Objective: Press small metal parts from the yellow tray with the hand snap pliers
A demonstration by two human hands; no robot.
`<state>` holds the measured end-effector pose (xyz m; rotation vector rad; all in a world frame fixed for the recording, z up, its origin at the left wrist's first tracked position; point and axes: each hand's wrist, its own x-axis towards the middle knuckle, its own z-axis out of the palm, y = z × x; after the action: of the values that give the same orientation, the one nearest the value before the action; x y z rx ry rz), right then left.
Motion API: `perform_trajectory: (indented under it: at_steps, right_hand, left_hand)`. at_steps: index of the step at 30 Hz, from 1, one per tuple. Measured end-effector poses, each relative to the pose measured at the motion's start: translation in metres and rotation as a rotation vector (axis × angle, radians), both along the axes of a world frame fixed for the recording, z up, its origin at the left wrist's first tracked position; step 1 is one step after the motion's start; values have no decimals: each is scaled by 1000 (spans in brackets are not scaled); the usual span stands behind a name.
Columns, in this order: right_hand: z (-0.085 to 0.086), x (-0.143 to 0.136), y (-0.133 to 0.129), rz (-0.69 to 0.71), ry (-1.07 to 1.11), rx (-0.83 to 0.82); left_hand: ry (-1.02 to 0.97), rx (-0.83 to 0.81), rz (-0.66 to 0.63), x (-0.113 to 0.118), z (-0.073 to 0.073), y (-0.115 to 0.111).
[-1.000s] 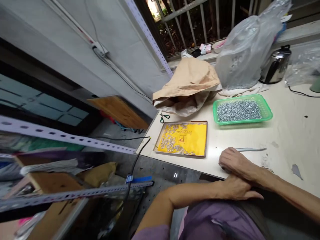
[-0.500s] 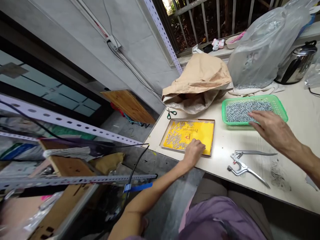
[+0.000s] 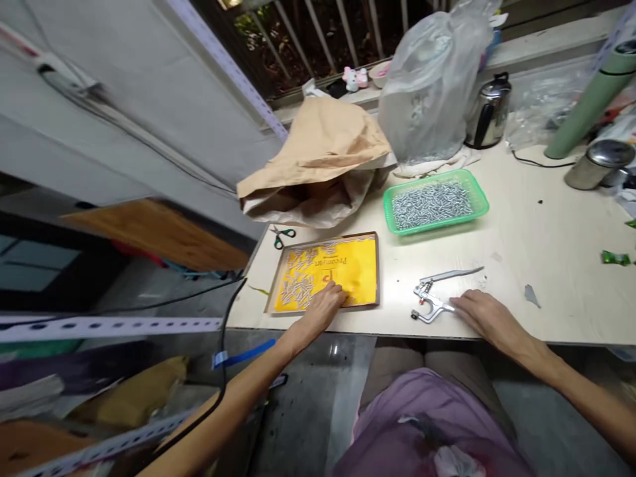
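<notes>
My left hand [image 3: 324, 306] rests on the near edge of a shallow yellow tray [image 3: 358, 265] that holds several small metal pins, fingers spread over the pins. My right hand [image 3: 484, 317] lies on the table with its fingers on the lower handle of silver metal pliers [image 3: 437, 297], which lie flat near the table's front edge. Behind them stands a green plastic basket [image 3: 477, 202] filled with small metal parts.
A crumpled brown paper bag [image 3: 318, 149] and a clear plastic bag of parts [image 3: 427, 93] sit at the back. Green-handled scissors [image 3: 282, 234] lie left of the tray. A steel kettle [image 3: 489, 112], a green tube [image 3: 591, 106] and a metal cup [image 3: 599, 162] stand at right. Perforated shelving rails [image 3: 109, 324] are at left.
My right hand came back from the green basket down onto the pliers' handle. My left hand stayed at the yellow tray's near edge. The view swung to the right.
</notes>
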<state>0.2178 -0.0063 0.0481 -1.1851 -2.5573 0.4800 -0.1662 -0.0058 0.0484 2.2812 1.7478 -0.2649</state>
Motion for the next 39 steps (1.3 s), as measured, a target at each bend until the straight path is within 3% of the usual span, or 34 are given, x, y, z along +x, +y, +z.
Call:
perform_trajectory:
  at_steps: [6, 9, 11, 13, 17, 20, 24, 30, 39]
  right_hand:
    - [-8, -2, -8, -44, -65, 2]
    - [-10, -3, -10, -36, -87, 2]
    - [-11, -4, -11, -49, -122, 1]
    - [-12, -7, -11, -63, -150, -1]
    - [-16, -10, -13, -89, -169, 17]
    - [-21, -11, -15, -107, -158, 36]
    - [-28, -11, -18, -119, -127, 51]
    - [-37, -11, -19, -141, -87, 66]
    - [-32, -10, -20, -131, -88, 5]
  left_hand:
    - [-12, 54, 54, -6, 3, -1]
    - [-107, 128, 160, 3, 11, 0]
    - [-271, 142, 258, 21, 16, 1]
    - [-496, 53, 325, 47, 18, 1]
    - [-783, -187, 350, 107, 6, 2]
    - [-771, -260, 422, 133, -7, 7]
    - [-725, -378, 509, 142, -16, 14]
    - [-659, -522, 614, 148, -11, 16]
    - [-512, -631, 570, 157, 2, 29]
